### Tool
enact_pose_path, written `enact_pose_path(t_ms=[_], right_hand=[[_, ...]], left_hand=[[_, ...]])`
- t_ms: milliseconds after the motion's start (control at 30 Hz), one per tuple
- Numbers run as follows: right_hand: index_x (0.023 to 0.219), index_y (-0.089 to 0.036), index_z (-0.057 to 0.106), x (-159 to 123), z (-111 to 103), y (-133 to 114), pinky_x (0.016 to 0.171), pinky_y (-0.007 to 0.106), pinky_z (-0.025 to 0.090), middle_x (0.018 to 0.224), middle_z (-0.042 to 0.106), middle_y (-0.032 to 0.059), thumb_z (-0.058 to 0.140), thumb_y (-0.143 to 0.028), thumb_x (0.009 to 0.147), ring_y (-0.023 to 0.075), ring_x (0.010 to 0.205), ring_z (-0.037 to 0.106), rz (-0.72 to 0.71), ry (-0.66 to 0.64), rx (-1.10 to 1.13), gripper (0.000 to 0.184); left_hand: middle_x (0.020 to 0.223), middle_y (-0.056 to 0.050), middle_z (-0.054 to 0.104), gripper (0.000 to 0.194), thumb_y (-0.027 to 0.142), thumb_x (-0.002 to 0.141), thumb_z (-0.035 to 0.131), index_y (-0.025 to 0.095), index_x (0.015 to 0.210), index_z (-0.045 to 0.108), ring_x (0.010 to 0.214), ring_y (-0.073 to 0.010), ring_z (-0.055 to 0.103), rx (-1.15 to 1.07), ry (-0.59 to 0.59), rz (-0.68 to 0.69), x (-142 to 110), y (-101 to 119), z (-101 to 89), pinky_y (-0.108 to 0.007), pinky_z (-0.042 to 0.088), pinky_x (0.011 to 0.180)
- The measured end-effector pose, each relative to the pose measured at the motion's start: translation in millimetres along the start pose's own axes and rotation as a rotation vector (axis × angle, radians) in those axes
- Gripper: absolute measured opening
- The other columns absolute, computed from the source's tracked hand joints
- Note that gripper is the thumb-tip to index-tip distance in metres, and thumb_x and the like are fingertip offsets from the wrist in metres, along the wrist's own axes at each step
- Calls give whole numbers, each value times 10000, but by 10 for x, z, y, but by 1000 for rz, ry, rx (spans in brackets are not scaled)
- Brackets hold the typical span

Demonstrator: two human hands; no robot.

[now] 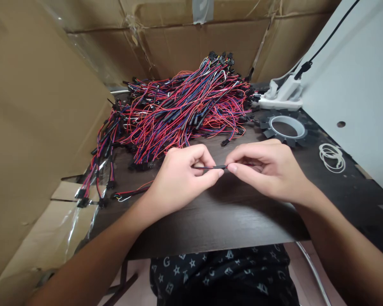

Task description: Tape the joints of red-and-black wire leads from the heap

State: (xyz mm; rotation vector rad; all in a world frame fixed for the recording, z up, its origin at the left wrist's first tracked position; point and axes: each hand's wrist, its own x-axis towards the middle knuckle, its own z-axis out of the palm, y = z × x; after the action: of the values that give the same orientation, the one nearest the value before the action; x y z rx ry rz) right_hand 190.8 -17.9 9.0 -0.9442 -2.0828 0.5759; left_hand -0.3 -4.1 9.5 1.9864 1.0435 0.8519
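Observation:
Both hands pinch one thin wire harness [219, 167] above the dark table, close together at a black wrapped section. My left hand [187, 172] has thumb and fingertips closed on the left side of that section. My right hand [264, 168] grips just to its right, thumb against fingers. Part of the harness is hidden by my hands. Under my left wrist lies a loose end of red, black and white wires [129, 194]. Behind my hands is a large heap of red, blue and black wire harnesses [178, 110] with black connectors.
A tape roll [287, 127] with black strips around its rim lies at the right, near a white power strip [281, 102] with plugs. A coiled white cord [332, 158] rests at the right edge. Cardboard [191, 46] walls the back and left; a white panel [354, 85] stands right.

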Motion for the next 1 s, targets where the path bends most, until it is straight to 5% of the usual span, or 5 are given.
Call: enact_pose_path(t_ms=[200,567,833,1000], right_hand=[[682,-148,588,1,3,-16,467,187,336,575,543,-20,548,-104,814,67,499,443,129,-43,115,145],[667,-125,588,32,1,-9,483,200,333,545,529,-13,506,-186,868,79,507,428,354,-162,324,226],[701,-113,623,30,-11,25,510,205,329,541,536,-12,546,-262,879,82,522,435,382,-274,373,244],[691,-110,607,42,-14,8,478,200,298,525,523,-15,566,-300,867,72,501,411,469,-319,513,261]], left_hand=[[556,67,573,124,96,702,695,123,656,582,426,-10,457,337,127,354,-18,-18,-10,-98,320,393],[490,63,523,185,177,830,605,164,646,589,425,-64,477,750,247,677,-35,-142,-6,-201,339,465],[470,19,471,374,282,924,467,207,611,657,473,-116,479,978,58,616,-60,-115,-27,-268,317,513],[457,9,455,412,286,941,438,203,609,667,457,-114,439,973,73,592,-64,-104,-38,-273,296,508]])
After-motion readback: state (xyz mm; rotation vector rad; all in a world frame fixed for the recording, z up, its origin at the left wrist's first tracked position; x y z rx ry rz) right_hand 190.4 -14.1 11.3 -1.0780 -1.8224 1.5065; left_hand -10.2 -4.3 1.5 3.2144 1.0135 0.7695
